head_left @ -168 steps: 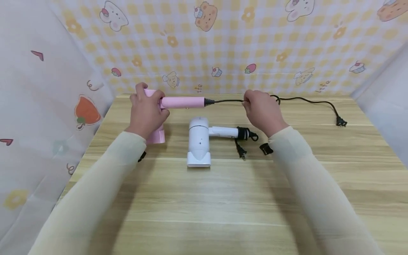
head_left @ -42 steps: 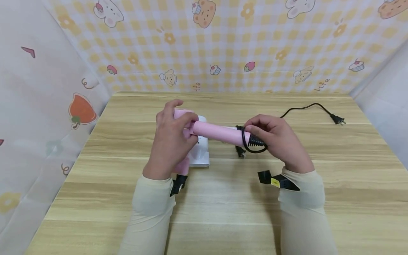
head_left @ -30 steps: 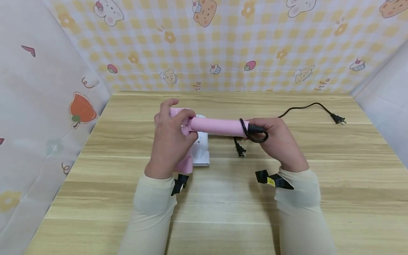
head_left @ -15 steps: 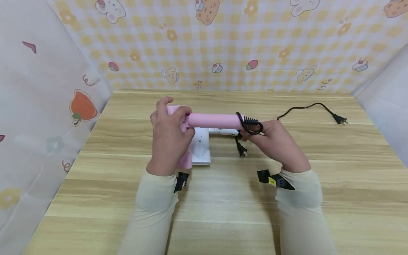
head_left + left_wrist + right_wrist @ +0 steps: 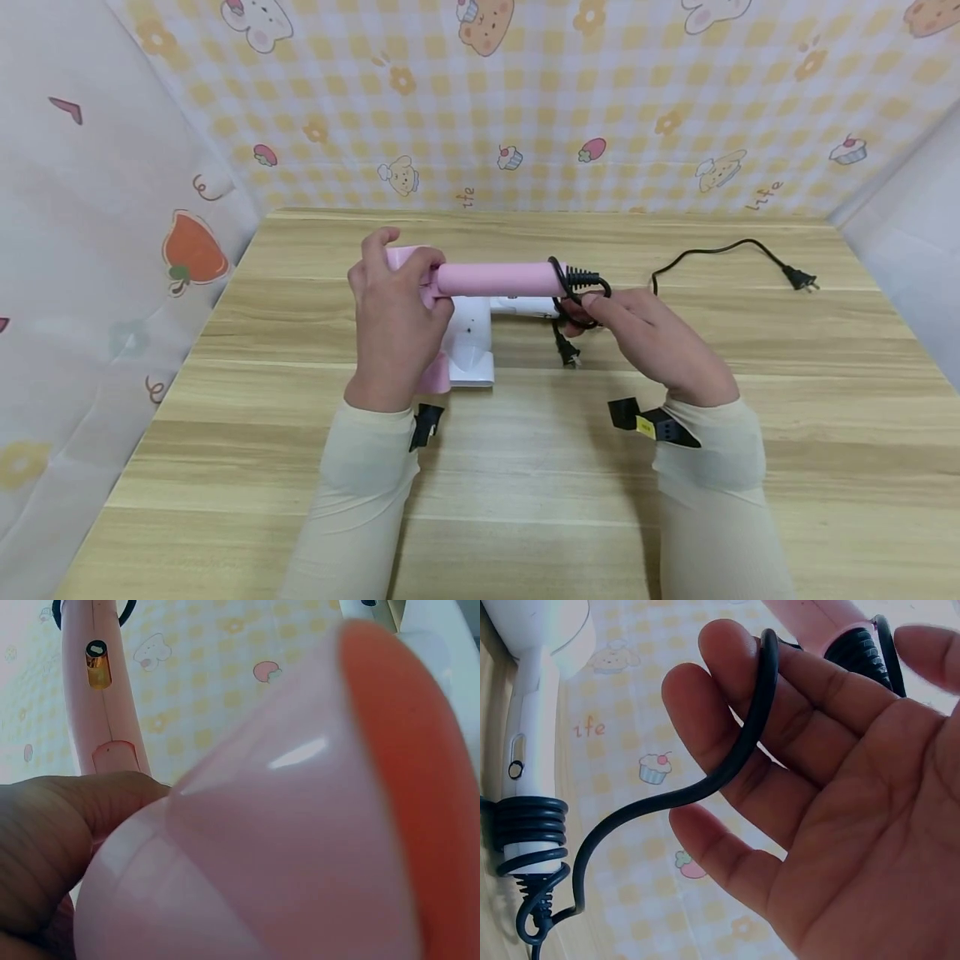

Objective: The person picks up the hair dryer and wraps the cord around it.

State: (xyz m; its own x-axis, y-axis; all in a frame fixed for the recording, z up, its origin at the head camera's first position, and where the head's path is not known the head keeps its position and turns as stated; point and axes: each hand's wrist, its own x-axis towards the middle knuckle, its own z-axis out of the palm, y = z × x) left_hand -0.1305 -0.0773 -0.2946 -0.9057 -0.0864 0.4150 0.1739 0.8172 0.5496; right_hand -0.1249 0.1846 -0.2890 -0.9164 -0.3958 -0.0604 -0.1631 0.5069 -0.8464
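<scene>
My left hand grips the pink hair dryer around its body by the handle joint, over the white hair dryer. In the left wrist view, the dryer's pink nozzle fills the middle, with a thumb beside it. At the handle's end, my right hand holds the black cord, which makes a turn around the handle. The right wrist view has this cord lying across the slightly bent fingers, with the thumb tip by the turn near the strain relief.
Beneath the hands, the white dryer lies on the wooden table, its cord wound around its handle and its plug pointing forward. The pink dryer's plug lies at the back right. A checked cloth hangs behind the table.
The pink dryer came from the back left to over the white one. Its cord, earlier stretched out to the right, now turns around the handle; the right hand has moved up to the handle's end.
</scene>
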